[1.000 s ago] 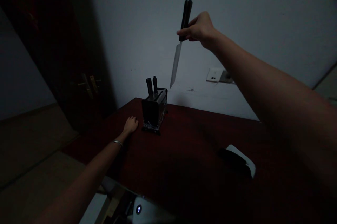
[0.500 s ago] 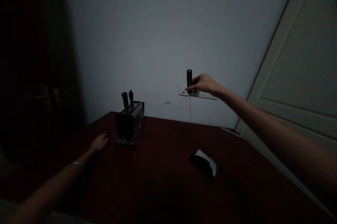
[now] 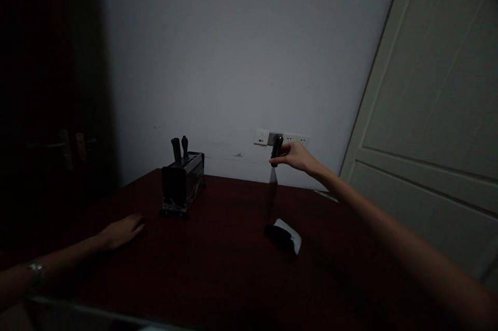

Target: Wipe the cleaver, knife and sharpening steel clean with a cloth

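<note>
My right hand pinches the black handle of a knife, whose thin blade hangs down above the table. My left hand lies flat on the dark red table, holding nothing, with the fingers stretched out. Beyond it stands a knife block with dark ends and shiny sides. Two black handles stick up from its top. Below the knife, a small curved piece, white and black, rests on the table; its kind is too dark to tell.
Wall sockets with a dark plug sit on the pale wall behind the table. A panelled door rises on the right, close to the table's edge. Dim at the left is a dark door with a handle.
My right hand has lowered the knife toward the table, and its handle now tilts. My left hand has slid back toward me, away from the knife block. The view has shifted slightly.
</note>
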Demonstrator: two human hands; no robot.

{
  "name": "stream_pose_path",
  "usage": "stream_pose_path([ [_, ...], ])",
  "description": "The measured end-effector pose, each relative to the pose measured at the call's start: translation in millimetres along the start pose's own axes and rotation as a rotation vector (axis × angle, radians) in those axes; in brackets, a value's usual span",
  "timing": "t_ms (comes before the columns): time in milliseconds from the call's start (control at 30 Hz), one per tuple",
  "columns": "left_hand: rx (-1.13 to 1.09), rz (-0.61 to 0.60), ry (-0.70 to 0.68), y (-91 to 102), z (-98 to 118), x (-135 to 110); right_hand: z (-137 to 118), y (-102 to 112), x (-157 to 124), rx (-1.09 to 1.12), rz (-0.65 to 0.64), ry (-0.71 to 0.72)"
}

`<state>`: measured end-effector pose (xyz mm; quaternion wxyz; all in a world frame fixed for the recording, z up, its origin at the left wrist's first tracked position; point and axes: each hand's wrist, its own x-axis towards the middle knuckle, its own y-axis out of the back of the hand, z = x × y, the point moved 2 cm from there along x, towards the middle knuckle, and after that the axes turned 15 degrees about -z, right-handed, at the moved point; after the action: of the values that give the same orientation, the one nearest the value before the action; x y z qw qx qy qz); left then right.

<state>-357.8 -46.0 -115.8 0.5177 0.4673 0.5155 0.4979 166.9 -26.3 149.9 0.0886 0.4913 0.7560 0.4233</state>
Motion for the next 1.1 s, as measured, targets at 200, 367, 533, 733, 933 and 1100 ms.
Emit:
stream_pose_path([
  [200,0.188,-0.146,-0.753,25.2,113,-73,2,-22,-19,0.027,0.048,0.123],
  [367,-0.454,-0.371,-0.744,64.9,233,-90,3,-48,-33,-0.019,0.085,0.229],
  [533,-1.492,-0.656,-0.499,102.4,313,-66,7,-77,-47,-0.144,0.217,0.320],
  [733,-1.834,-0.936,-0.499,110.5,342,-46,17,-108,-59,-0.224,0.302,0.437],
  [933,-1.994,-1.034,-0.500,97.1,345,-39,24,-132,-66,-0.378,0.285,0.572],
  [1100,-2.101,-1.080,-0.552,94.4,347,-31,29,-150,-67,-0.476,0.272,0.646],
])
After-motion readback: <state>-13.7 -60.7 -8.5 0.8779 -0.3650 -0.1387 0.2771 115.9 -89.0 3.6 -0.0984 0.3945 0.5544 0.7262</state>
